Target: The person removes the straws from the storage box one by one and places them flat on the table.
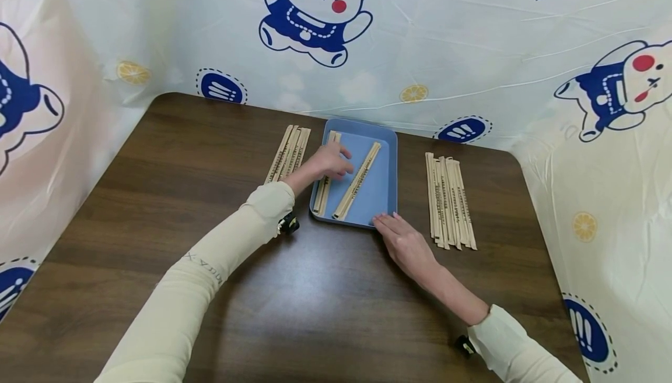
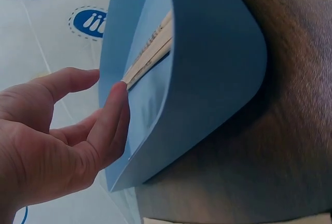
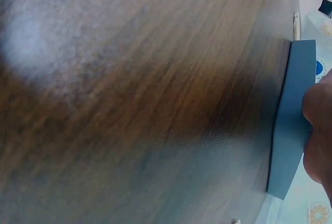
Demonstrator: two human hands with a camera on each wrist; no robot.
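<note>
A shallow blue tray (image 1: 387, 167) lies on the table. Along its left side are wrapped chopsticks (image 1: 322, 197) in printed paper sleeves, partly hidden by my left hand (image 1: 332, 160). More wrapped chopsticks (image 1: 358, 181) lie slanted across the tray's middle. My left hand hovers over the tray, its fingers loosely bent and nothing held; in the left wrist view, thumb and fingers are apart, fingertips near the chopsticks (image 2: 150, 53). My right hand (image 1: 408, 248) rests its extended fingers on the tray's near right corner, and in the right wrist view it touches the blue wall (image 3: 293, 125).
On the brown wooden table (image 1: 294, 301), a bunch of wrapped chopsticks (image 1: 289, 153) lies left of the tray, partly behind my left forearm. Another bunch (image 1: 448, 202) lies to the right. A patterned curtain (image 1: 420, 39) hangs behind the table's far edge.
</note>
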